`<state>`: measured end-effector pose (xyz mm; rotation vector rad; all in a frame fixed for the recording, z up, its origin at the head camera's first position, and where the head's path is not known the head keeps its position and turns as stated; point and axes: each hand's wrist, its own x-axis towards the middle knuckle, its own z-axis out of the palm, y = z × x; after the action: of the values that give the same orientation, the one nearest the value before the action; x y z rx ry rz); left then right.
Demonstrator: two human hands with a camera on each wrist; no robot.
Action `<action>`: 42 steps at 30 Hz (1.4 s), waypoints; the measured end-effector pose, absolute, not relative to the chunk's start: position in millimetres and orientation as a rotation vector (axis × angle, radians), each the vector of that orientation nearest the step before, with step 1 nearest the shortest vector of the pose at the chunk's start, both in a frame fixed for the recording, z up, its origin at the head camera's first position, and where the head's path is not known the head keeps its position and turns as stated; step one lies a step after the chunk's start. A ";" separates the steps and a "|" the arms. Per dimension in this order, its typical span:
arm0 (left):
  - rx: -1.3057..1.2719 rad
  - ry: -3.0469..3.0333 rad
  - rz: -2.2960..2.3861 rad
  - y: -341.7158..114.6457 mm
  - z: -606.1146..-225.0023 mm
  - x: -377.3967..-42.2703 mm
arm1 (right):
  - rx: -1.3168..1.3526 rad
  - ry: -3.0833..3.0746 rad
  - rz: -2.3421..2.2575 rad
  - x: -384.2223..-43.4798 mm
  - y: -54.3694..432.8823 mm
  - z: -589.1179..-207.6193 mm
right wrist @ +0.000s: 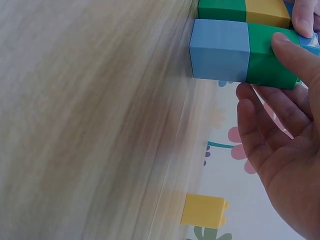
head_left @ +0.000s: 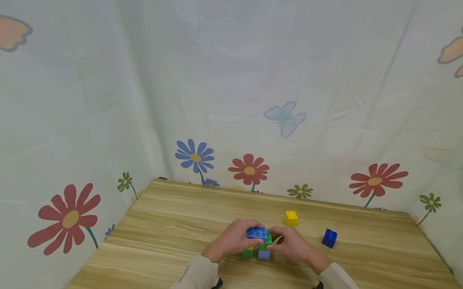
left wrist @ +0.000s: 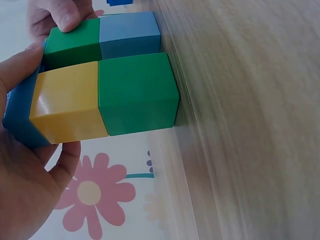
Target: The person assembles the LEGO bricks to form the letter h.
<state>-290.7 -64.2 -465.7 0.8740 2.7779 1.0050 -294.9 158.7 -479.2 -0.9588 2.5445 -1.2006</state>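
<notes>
Toy building bricks stand together in two short columns on the wooden table. One column has a green brick at the bottom with a yellow brick on it. Beside it, a light blue brick carries another green brick. Across the top lies a blue brick, its studs facing up; part of the right green brick's studs shows past its edge. My left hand grips the blue brick, thumb in front and fingers behind. With thumb and fingers, my right hand pinches the upper green brick.
A loose yellow brick sits behind my right hand. Farther right lies a dark blue brick. The wooden table ends at a white curtain printed with flowers and butterflies.
</notes>
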 end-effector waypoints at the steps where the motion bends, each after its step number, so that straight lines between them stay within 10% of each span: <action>1: 0.876 2.781 1.003 -64.0 -465.9 -290.5 | -0.961 2.545 -1.202 -294.4 158.9 -479.0; 42: 0.749 2.615 1.345 -80.5 -476.0 -291.8 | -0.836 2.656 -1.148 -287.1 172.6 -477.8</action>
<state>-291.8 -80.5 -476.0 0.7493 2.6148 1.3448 -287.1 172.6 -477.8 -0.8359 2.6560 -1.1476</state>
